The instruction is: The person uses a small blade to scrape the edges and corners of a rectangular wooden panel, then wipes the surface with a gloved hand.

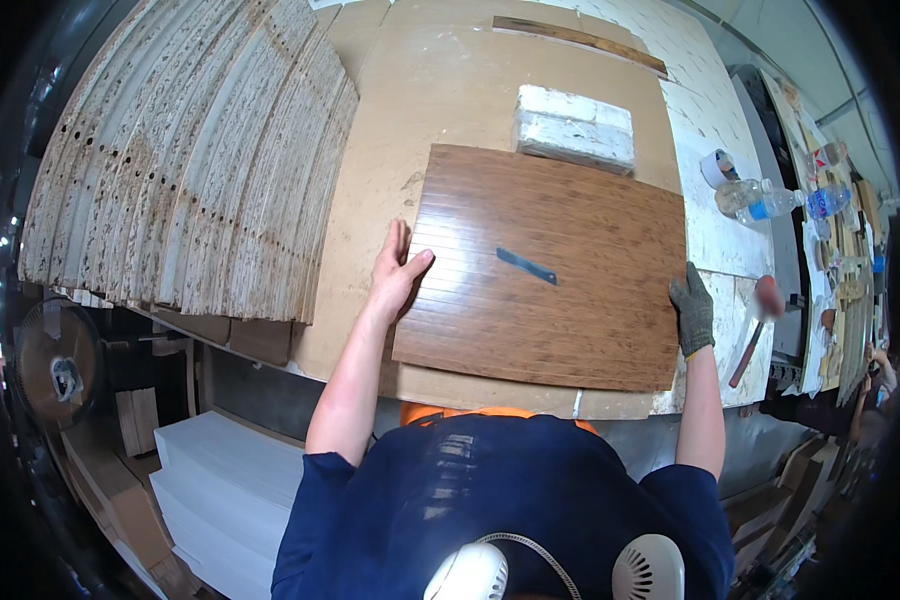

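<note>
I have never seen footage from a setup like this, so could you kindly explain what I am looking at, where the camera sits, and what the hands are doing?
There is no machine here: a person works with their own two hands. The single picture comes from a wide fisheye camera worn on the head, looking down, so straight edges bend near the rim.

The bare left hand lies flat on the left edge of a brown wood-grain panel; the right hand, in a grey glove, touches its right edge. Neither grips anything. The panel lies on a workbench, with a small dark blade on top of it. Behind it sits a white block. To the left lies a stack of chipboard strips; to the right, plastic bottles, a tape roll and a red-headed mallet.
</note>
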Demonstrator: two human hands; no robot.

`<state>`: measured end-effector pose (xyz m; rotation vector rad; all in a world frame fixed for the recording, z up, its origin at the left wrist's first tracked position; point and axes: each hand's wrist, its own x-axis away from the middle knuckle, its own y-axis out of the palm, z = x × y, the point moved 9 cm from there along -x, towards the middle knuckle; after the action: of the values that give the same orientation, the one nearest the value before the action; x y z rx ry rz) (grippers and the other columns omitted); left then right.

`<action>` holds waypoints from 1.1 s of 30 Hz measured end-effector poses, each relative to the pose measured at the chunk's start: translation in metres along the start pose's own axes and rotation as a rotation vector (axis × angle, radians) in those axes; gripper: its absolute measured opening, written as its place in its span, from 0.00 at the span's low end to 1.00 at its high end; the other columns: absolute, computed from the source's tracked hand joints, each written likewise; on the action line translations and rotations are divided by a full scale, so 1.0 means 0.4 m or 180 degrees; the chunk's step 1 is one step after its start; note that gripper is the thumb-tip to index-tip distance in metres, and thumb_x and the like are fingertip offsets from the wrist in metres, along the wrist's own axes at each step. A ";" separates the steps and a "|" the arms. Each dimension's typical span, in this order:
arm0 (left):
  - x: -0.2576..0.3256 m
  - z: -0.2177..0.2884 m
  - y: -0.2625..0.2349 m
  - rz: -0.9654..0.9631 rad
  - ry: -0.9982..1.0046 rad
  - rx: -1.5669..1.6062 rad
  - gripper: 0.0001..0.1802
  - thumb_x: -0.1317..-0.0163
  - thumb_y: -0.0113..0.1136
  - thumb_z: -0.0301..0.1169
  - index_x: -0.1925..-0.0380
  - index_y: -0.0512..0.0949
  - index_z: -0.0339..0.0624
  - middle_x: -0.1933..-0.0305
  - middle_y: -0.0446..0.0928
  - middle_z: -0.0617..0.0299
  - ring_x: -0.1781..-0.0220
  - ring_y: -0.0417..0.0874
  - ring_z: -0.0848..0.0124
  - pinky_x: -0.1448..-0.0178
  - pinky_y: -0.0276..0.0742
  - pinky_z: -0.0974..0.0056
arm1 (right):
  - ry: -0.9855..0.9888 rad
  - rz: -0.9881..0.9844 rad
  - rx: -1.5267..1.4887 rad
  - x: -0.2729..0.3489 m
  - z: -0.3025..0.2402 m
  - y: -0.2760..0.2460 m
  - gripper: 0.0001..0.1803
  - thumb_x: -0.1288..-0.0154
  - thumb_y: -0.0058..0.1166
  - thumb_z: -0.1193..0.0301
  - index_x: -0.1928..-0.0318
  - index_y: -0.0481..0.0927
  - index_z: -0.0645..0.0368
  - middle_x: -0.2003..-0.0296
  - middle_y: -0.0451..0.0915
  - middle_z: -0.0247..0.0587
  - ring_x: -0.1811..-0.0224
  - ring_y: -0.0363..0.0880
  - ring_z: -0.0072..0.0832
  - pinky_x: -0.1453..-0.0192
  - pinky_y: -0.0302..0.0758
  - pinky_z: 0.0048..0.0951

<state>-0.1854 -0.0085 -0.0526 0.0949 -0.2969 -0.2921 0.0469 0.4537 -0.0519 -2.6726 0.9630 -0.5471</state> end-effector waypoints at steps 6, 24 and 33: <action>0.126 -0.033 -0.061 -0.0295 -0.0079 0.0072 0.51 0.50 0.66 0.19 0.31 0.43 0.29 0.27 0.45 0.42 0.25 0.48 0.58 0.25 0.47 0.59 | 0.0068 0.0084 -0.0184 0.100 0.010 -0.003 0.33 0.40 0.53 0.79 0.34 0.60 0.69 0.38 0.68 0.45 0.39 0.67 0.29 0.36 0.62 0.26; 0.074 -0.043 -0.021 -0.0032 -0.0065 0.0186 0.32 0.40 0.55 0.21 0.34 0.60 0.36 0.36 0.68 0.53 0.37 0.70 0.68 0.34 0.64 0.66 | -0.0061 -0.0331 -0.0325 0.090 -0.001 0.013 0.36 0.44 0.54 0.83 0.33 0.58 0.68 0.37 0.66 0.42 0.37 0.65 0.28 0.32 0.58 0.26; 0.071 -0.048 -0.025 0.0062 -0.0077 0.0238 0.31 0.40 0.54 0.20 0.35 0.62 0.37 0.37 0.69 0.54 0.38 0.71 0.69 0.34 0.64 0.67 | -0.0026 -0.0401 -0.0379 0.092 -0.009 0.017 0.36 0.44 0.55 0.81 0.33 0.60 0.66 0.38 0.68 0.40 0.39 0.66 0.26 0.33 0.58 0.26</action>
<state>-0.1563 -0.0254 -0.0645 0.1623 -0.3326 -0.2630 0.0677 0.4243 -0.0412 -2.8543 0.8547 -0.5193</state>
